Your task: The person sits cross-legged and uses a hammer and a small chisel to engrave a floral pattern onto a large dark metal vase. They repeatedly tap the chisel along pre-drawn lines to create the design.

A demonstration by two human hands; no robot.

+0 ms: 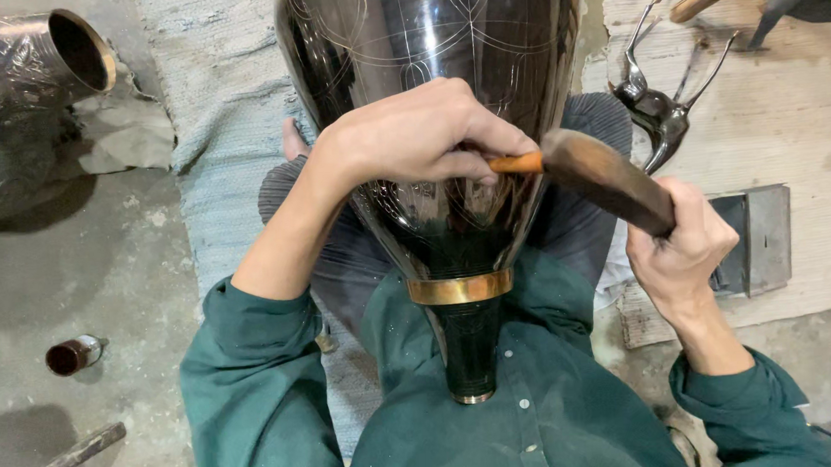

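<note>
The left hand (418,136) is closed in a fist around a small chisel (516,164), of which only the orange butt end shows past the knuckles; the working tip is hidden under the hand. The fist rests against the polished dark wall of a large metal vase (436,37). The right hand (679,239) is closed around the lower end of a wooden mallet (605,179), whose upper end touches the chisel's orange end.

The vase lies across the person's lap with its narrow neck toward the chest. Fine engraved lines (arcs and leaf-like outlines) cover its upper body. A brass band (460,288) rings the neck just below the body, and the dark mouth section ends against the green shirt (507,432).

Outward from the work area: a grey woven mat (212,111) lies under the person; a second dark metal vessel (25,85) lies on its side at upper left; a small cylindrical container (73,355) stands on the concrete floor at left. At right, a pair of metal dividers (658,109) rests on a wooden board (808,128), near a flat metal block (757,239).
</note>
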